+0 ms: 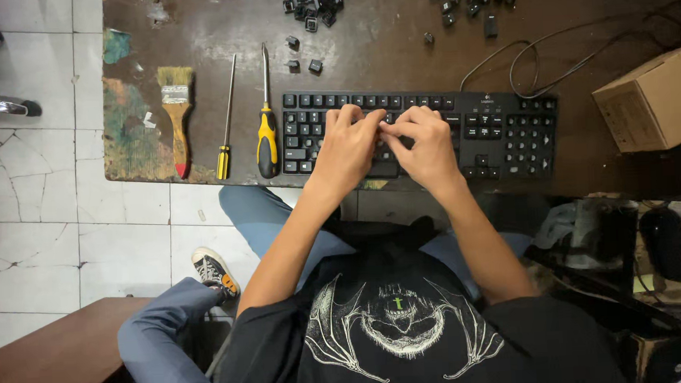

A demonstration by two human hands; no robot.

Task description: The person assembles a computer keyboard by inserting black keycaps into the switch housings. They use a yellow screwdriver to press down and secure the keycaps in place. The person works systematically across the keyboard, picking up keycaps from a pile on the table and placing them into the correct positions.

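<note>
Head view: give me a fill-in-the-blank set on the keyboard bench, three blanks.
1. Both hands, left hand and right hand, rest on the black ____.
2. Between the paintbrush and the keyboard lie ____ screwdrivers.
3. The cardboard box sits to the keyboard's ____.
4. Loose keycaps lie ____ the keyboard, farther from the person.

Missing words: keyboard; two; right; beyond

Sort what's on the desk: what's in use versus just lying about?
In use: black keyboard, under left hand and right hand; loose black keycaps.
Lying about: paintbrush, two screwdrivers, cardboard box.
</note>
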